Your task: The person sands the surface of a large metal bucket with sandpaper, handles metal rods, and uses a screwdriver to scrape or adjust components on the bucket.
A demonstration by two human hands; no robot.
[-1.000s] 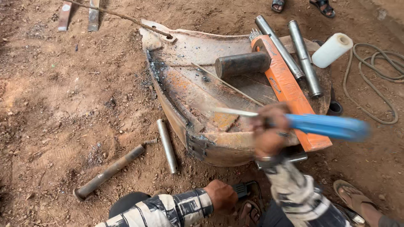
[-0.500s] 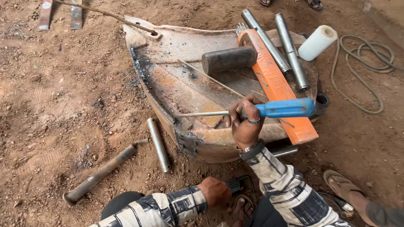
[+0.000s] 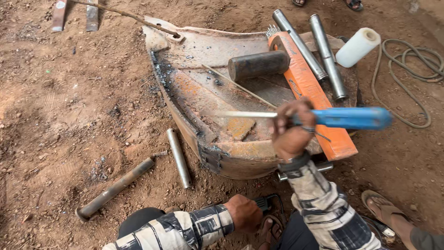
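Right hand (image 3: 291, 132) fingers clamped on blue-handled tool (image 3: 323, 116) above rusty curved plate's (image 3: 194, 88) edge; left hand (image 3: 243, 214) fisted

Ground (image 3: 69, 115): bare reddish-brown dirt, pebbly, scuffed
Setting: outdoors
Light: even daylight, soft shadows
Edge: coiled cable (image 3: 411, 69) lying at right

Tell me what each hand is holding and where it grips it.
Right hand grips the blue-handled tool where handle meets shaft. Left hand: cannot tell.
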